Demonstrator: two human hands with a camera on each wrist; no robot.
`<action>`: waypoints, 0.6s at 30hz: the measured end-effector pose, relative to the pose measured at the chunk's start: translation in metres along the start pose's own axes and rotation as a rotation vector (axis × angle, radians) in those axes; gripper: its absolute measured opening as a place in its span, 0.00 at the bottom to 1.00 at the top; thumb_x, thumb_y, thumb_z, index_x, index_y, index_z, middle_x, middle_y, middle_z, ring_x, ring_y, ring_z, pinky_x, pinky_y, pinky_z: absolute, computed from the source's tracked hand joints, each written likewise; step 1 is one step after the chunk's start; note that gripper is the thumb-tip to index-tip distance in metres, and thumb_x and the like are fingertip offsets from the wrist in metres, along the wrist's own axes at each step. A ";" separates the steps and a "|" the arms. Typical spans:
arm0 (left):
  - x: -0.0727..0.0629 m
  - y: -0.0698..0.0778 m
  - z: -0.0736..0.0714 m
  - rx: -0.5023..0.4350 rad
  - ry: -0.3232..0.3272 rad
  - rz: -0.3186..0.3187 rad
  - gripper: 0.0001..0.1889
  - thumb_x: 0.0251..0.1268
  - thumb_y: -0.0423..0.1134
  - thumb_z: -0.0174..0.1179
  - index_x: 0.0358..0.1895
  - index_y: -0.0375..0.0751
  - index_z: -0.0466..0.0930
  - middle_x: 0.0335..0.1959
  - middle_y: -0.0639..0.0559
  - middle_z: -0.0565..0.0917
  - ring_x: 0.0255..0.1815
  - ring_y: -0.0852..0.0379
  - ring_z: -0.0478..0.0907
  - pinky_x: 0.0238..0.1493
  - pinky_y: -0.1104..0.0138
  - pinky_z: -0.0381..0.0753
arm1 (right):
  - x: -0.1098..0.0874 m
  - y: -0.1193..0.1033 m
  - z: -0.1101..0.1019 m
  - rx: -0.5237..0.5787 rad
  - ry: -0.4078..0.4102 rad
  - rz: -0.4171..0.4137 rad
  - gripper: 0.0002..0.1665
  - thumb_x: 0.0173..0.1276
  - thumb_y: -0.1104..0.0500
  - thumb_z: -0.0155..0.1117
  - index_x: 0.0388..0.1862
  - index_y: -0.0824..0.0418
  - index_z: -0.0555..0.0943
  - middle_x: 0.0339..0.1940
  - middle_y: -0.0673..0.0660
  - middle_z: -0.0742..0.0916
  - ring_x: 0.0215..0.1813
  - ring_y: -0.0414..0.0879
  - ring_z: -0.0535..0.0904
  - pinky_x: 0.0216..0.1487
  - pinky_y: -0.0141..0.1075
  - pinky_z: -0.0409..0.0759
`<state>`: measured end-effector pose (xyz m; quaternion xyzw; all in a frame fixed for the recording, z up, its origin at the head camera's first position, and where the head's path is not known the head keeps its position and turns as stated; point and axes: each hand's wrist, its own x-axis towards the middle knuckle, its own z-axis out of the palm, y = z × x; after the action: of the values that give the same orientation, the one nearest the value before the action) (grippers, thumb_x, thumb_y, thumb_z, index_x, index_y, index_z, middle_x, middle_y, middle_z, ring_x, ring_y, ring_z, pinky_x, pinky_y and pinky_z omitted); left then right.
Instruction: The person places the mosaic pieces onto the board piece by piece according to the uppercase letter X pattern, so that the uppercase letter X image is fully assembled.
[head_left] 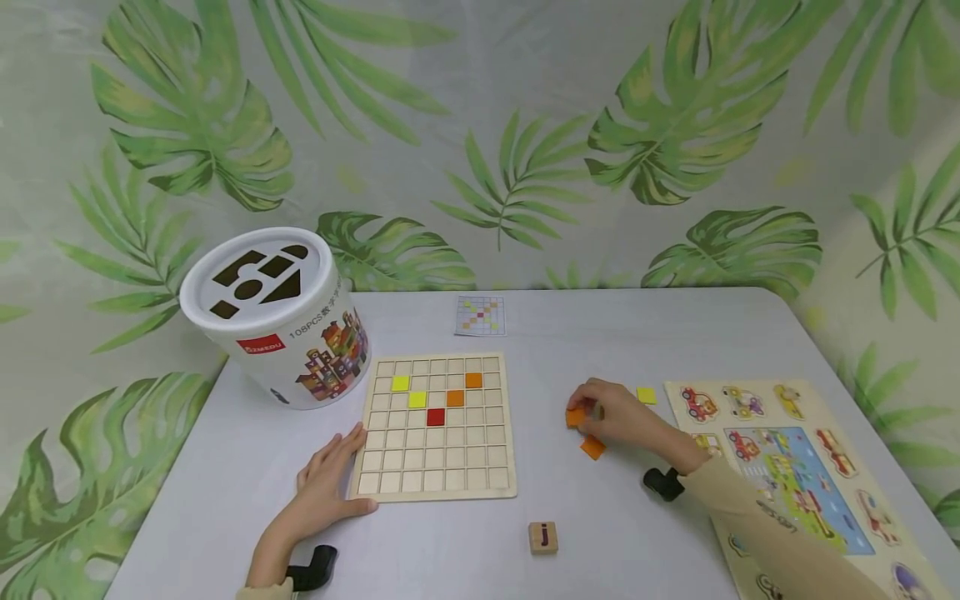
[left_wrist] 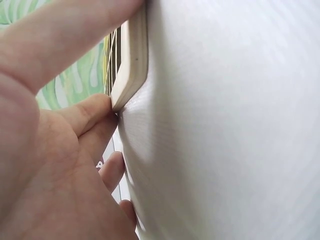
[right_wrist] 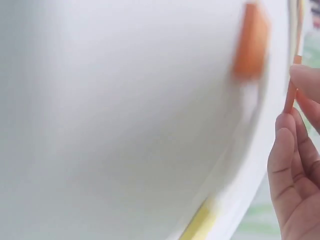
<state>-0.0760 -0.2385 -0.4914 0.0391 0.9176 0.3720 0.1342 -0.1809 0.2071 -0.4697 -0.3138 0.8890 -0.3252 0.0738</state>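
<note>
On the head view I have the left hand (head_left: 330, 479) between seven and eight o'clock, its fingers (head_left: 341, 448) extended toward one and left thumb (head_left: 358, 507) spread toward three; the left forearm (head_left: 268, 557) runs back toward seven. The right hand (head_left: 617, 414) sits at four o'clock, pointing toward ten, thumb and fingers brought together in a pinch, and the sleeved right forearm (head_left: 780, 525) runs back toward four. My left wrist camera shows the palm (left_wrist: 65, 180) at eight.

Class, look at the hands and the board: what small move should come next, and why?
Probably the right hand should carry its pinched orange tile to the board, onto the square diagonally below-left of the red tile: the pattern card shows orange there, and that square is bare.
</note>
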 end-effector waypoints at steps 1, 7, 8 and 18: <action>0.000 0.000 0.000 0.001 0.000 -0.001 0.56 0.43 0.48 0.75 0.75 0.39 0.51 0.77 0.45 0.47 0.74 0.39 0.36 0.60 0.36 0.35 | 0.005 -0.007 0.003 0.020 -0.007 0.002 0.14 0.55 0.69 0.69 0.40 0.60 0.81 0.35 0.49 0.80 0.37 0.45 0.74 0.36 0.33 0.75; 0.000 0.001 -0.001 -0.001 -0.001 -0.009 0.56 0.43 0.48 0.75 0.75 0.39 0.51 0.77 0.45 0.47 0.74 0.39 0.36 0.60 0.36 0.35 | 0.044 -0.045 0.030 0.062 -0.060 -0.059 0.14 0.57 0.66 0.71 0.42 0.58 0.82 0.38 0.47 0.80 0.39 0.42 0.74 0.37 0.32 0.75; 0.000 0.002 -0.001 -0.002 -0.001 -0.009 0.56 0.43 0.48 0.76 0.75 0.39 0.51 0.77 0.45 0.47 0.74 0.39 0.35 0.60 0.36 0.35 | 0.051 -0.051 0.036 0.056 -0.070 -0.079 0.14 0.57 0.65 0.71 0.42 0.58 0.82 0.38 0.47 0.80 0.38 0.42 0.74 0.37 0.32 0.75; -0.002 0.003 -0.001 -0.014 0.012 -0.004 0.56 0.41 0.48 0.76 0.75 0.38 0.52 0.77 0.44 0.48 0.74 0.38 0.36 0.60 0.35 0.35 | 0.107 -0.110 0.086 0.082 -0.193 -0.167 0.11 0.60 0.64 0.69 0.43 0.59 0.82 0.36 0.48 0.80 0.38 0.42 0.74 0.40 0.28 0.73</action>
<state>-0.0748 -0.2373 -0.4876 0.0340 0.9159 0.3784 0.1298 -0.1809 0.0312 -0.4602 -0.4132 0.8346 -0.3344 0.1445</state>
